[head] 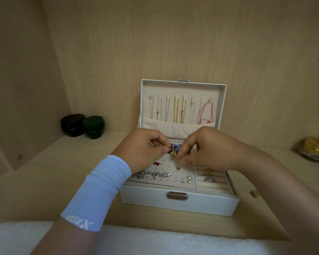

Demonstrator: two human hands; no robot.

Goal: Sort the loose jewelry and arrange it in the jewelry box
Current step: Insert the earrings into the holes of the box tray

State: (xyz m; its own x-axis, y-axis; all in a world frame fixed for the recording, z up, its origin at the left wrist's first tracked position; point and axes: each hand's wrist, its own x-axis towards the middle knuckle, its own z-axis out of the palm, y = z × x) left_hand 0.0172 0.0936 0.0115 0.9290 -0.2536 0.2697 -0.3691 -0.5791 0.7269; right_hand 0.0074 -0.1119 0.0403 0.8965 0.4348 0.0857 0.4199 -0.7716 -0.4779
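Observation:
A white jewelry box stands open on the wooden shelf. Several necklaces hang inside its raised lid. Its perforated earring panel carries silver pieces, a red pair and two pearl studs. Rings sit in the ring rolls on the right. Above the panel's far edge my left hand and my right hand meet, and both pinch a small gold pearl earring between fingertips. A blue sleeve covers my left wrist.
Two dark round jars stand at the back left. A glass jar with a gold lid is at the right edge. A small gold piece lies on the shelf right of the box. White fluffy cloth lines the front.

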